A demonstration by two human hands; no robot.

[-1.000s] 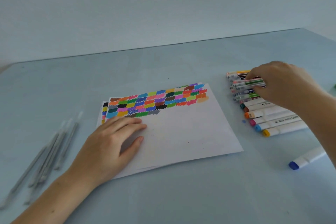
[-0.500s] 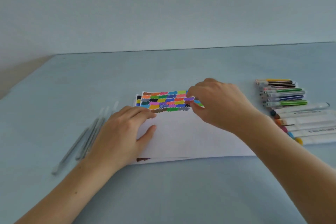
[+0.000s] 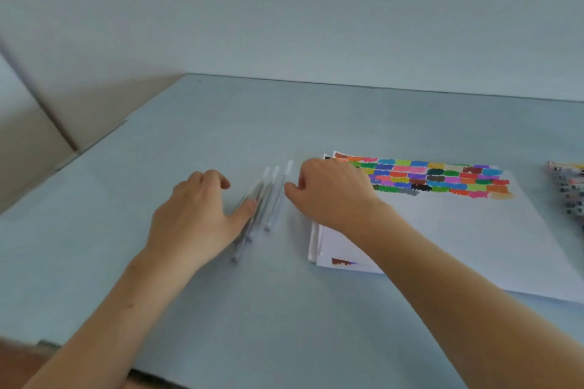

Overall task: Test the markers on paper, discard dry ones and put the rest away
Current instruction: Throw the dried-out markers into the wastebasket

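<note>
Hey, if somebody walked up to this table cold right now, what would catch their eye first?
Probably the block of bright colour swatches along the far edge of the top sheet of paper, right of centre. Next, the two bare hands at a blurred bundle of pale pens just left of the paper: the left hand rests against them, the right hand reaches in from the paper side. A pile of markers shows at the right edge.

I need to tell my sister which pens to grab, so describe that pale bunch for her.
On the light blue table, look left of the stack of paper with colour swatches. The clear grey pens lie bunched between the two hands, unlike the colourful markers at the far right.
</note>
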